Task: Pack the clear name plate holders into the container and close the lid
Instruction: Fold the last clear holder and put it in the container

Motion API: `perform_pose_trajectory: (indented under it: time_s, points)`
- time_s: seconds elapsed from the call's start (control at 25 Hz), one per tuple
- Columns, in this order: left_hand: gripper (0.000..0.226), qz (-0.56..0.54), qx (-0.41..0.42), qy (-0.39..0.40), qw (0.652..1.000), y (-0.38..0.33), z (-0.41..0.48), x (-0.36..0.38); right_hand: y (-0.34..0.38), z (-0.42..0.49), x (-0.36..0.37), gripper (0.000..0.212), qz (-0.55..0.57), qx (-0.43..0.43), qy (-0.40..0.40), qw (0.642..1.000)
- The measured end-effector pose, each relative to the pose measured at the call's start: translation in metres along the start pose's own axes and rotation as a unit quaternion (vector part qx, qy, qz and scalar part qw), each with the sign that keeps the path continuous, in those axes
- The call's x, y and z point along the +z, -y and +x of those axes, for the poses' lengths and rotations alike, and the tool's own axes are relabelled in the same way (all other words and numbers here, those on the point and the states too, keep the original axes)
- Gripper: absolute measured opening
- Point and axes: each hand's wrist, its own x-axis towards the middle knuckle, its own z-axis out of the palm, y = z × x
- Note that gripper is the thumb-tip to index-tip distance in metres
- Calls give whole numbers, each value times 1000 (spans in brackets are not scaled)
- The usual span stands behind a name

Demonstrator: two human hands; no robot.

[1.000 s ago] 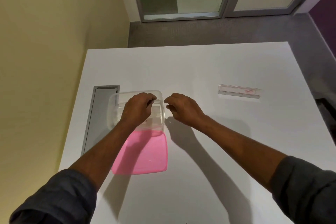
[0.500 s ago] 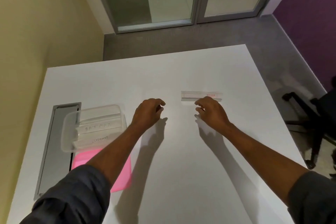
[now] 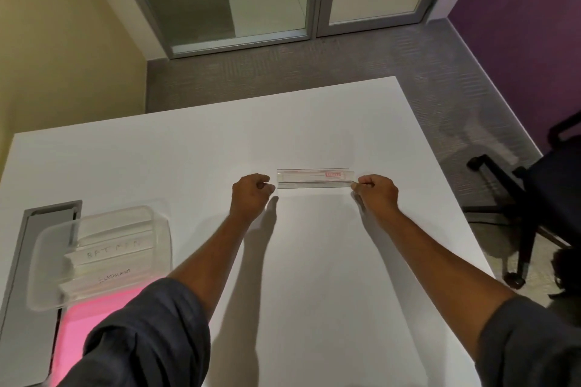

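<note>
A clear name plate holder (image 3: 314,178) with a small red label lies flat on the white table (image 3: 314,292). My left hand (image 3: 253,192) is curled just off its left end, with a small gap between them. My right hand (image 3: 375,190) is curled at its right end, fingertips pinching that end. At the left stands the clear container (image 3: 157,229), open, holding two name plate holders (image 3: 110,256) with handwritten cards. The pink lid (image 3: 78,324) lies flat on the table just in front of the container, partly hidden by my left sleeve.
A grey cable hatch (image 3: 31,261) is set into the table under the container's left side. A black office chair (image 3: 547,198) stands off the table's right edge. Glass doors and grey carpet lie beyond the far edge.
Both hands have left the container and moved right to the loose holder. The left hand has reached its left end and the right hand has closed on its right end. The view turned right.
</note>
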Motion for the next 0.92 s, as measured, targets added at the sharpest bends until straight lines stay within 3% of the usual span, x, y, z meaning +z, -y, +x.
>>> perform_pose_trajectory:
  time_s: [0.12,0.28,0.56,0.92]
  points:
    - [9,-44,-5,-7,999,-3,7,15,-4,11,6,15,-21,-7,-2,1000]
    - [8,-14,-14,-19,1000,-8,15,29,-6,21,10,7,-70,-25,12,997]
    - [30,-25,-35,-35,998,-6,22,32,-8,23,11,7,-53,-13,14,998]
    - [8,-123,-67,-49,989,-14,22,21,4,25,11,8,-43,-5,1,999]
